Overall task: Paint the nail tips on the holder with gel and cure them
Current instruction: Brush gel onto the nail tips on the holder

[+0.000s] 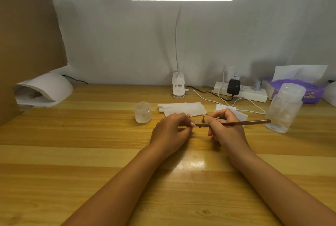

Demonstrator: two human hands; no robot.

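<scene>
My right hand (224, 128) grips a long amber-handled brush (254, 122) that lies almost level, its tip pointing left toward my left hand (172, 131). My left hand is curled with fingertips pinched near the brush tip; what it holds is too small to tell, possibly one nail tip stand. Between the hands on the wooden table sit a small stand with a nail tip (203, 119) and a round grey disc (196, 121). A white dome-shaped curing lamp (52, 87) sits at the far left.
A small frosted jar (143, 112) stands left of my hands, with white wipes (181, 108) behind them. A clear plastic bottle (284, 107), a purple tissue pack (298, 89), a power strip (241, 92) with cables, the desk lamp base (178, 87) and a cardboard box (27, 44) line the edges.
</scene>
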